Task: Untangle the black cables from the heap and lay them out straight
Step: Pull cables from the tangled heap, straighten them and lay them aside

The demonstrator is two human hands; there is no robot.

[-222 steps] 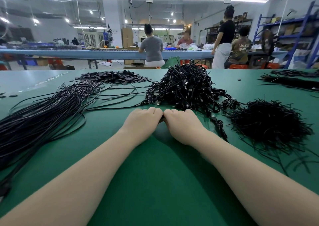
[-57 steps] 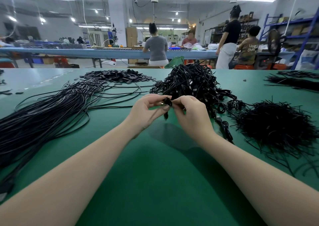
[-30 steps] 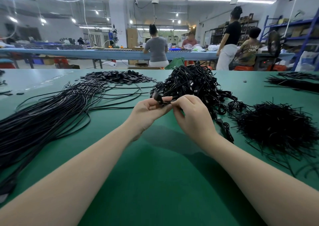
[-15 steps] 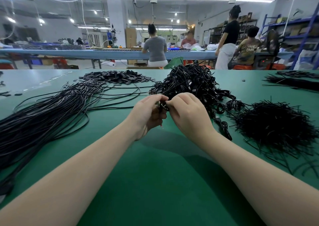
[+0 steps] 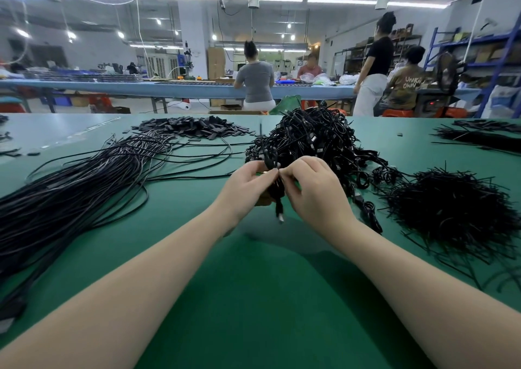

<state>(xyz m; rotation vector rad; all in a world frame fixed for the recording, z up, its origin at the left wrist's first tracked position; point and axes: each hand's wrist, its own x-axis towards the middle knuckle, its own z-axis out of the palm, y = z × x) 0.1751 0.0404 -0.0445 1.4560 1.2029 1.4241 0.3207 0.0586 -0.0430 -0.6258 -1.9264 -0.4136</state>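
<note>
Head camera, looking forward and down over a green work table [image 5: 253, 298] in a busy workshop. Two bare forearms reach in from the bottom edge and meet near the middle. The left hand [image 5: 248, 188] curls its fingers round a small coiled black cable [image 5: 277, 191] and pinches it at the top with thumb and forefinger. The right hand [image 5: 313, 188] pinches the same cable from the other side, fingertips touching the left hand's. The cable's plug end [image 5: 280, 216] dangles below the hands, just above the table.

Just behind the hands sits the tangled heap of black cables [image 5: 313, 143], tall and dense. To the left, a broad sheaf of straightened cables [image 5: 70, 194] fans along the table towards the near edge. To the right lies a bristly pile of short black ties [image 5: 451, 208]. Farther back on the left is a flat pile of small black strips [image 5: 194, 127].

Judging by the piles, the work is well under way but far from finished: many cables already lie straight, while the heap remains large. The held cable looks still coiled, not yet laid out.

People work at a long blue bench [image 5: 141, 86] beyond the table.
</note>
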